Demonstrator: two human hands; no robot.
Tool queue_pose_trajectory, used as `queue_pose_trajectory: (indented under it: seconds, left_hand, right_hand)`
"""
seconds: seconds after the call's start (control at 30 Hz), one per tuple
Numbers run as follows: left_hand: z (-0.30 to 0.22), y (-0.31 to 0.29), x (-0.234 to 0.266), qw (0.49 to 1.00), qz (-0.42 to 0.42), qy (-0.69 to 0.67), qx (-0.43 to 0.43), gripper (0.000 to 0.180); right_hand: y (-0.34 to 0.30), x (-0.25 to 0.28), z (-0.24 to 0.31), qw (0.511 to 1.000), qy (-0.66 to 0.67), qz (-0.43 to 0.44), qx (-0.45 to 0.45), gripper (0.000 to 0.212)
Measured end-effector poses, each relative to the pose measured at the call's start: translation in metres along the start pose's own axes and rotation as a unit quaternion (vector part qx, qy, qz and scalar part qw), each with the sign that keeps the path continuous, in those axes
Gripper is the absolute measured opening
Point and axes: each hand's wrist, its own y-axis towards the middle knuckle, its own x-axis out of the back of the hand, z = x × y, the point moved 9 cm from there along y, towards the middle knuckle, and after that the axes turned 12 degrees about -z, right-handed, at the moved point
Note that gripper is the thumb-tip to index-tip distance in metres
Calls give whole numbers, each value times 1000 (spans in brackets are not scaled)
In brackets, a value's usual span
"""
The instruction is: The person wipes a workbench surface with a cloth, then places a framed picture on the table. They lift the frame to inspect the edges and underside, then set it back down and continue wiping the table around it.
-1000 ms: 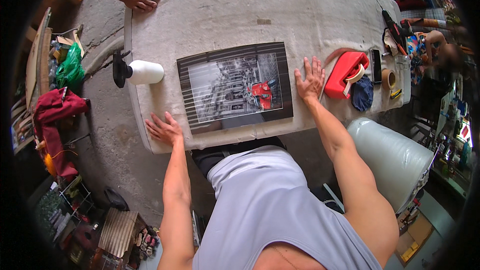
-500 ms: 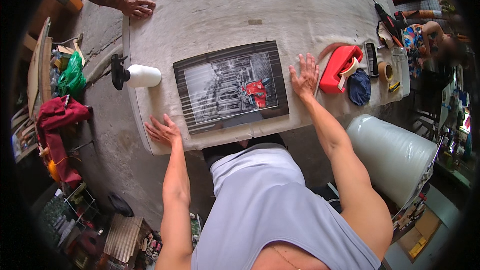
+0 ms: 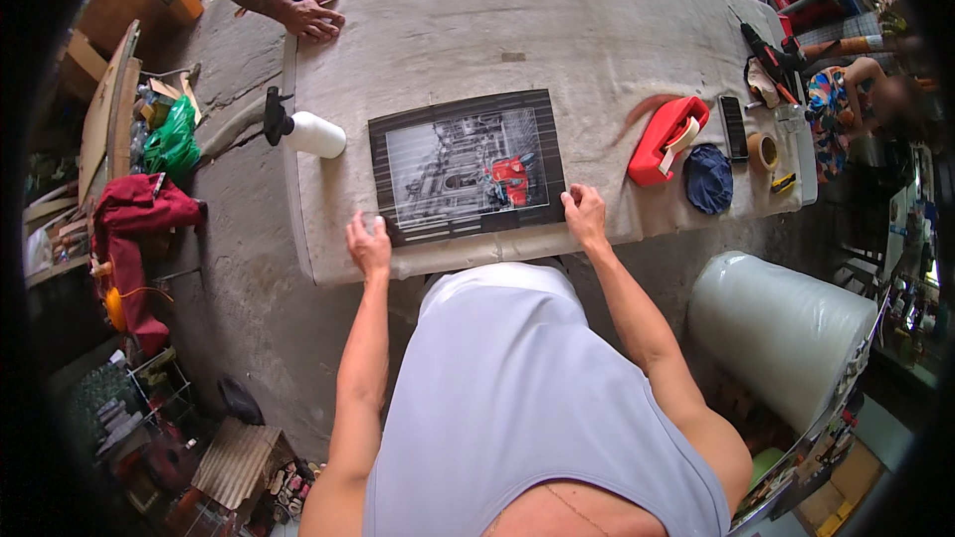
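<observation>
A glossy black-bordered picture (image 3: pixel 468 171) lies flat on the cloth-covered table in front of me. It shows a grey street scene with a red vehicle, and striped reflections cross its surface. Close to its near left corner is my left hand (image 3: pixel 369 247), thumb and fingers apart, holding nothing. At the picture's right edge, my right hand (image 3: pixel 587 217) has its thumb beside the border and its fingers loosely bent. Whether either hand touches the edge is hard to make out. Left of the picture, a white spray bottle (image 3: pixel 316 135) with a black trigger lies on its side.
On the right stand a red tape dispenser (image 3: pixel 652 147), a dark blue cloth bundle (image 3: pixel 707 179), a phone (image 3: pixel 732 127), a tape roll (image 3: pixel 762 152) and a drill (image 3: pixel 771 55). Another person's hand (image 3: pixel 314 18) rests at the table's far left corner. A large plastic-wrapped roll (image 3: pixel 781 328) stands below right.
Both hands have come from lying flat on the table to the picture's sides, the right one moving nearer and inward. My view has shifted slightly; the picture and tools look unmoved on the table.
</observation>
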Motion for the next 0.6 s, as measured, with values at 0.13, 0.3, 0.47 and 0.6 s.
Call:
queue_pose_trajectory:
  seconds: [0.13,0.3,0.47,0.6]
  left_hand:
    - [1,-17,-16,996,71,17,59,34]
    - [2,-11,-20,991,85,44,90,27]
    - [4,-7,-18,980,123,47,147,28]
    - [17,3,-26,948,211,-70,227,29]
  right_hand:
    - [-8,-5,4,998,-55,19,-26,29]
    - [-6,-10,-3,996,-71,20,-47,30]
    - [1,-10,-11,988,-25,57,-140,30]
    - [7,-19,-35,963,69,121,-230,28]
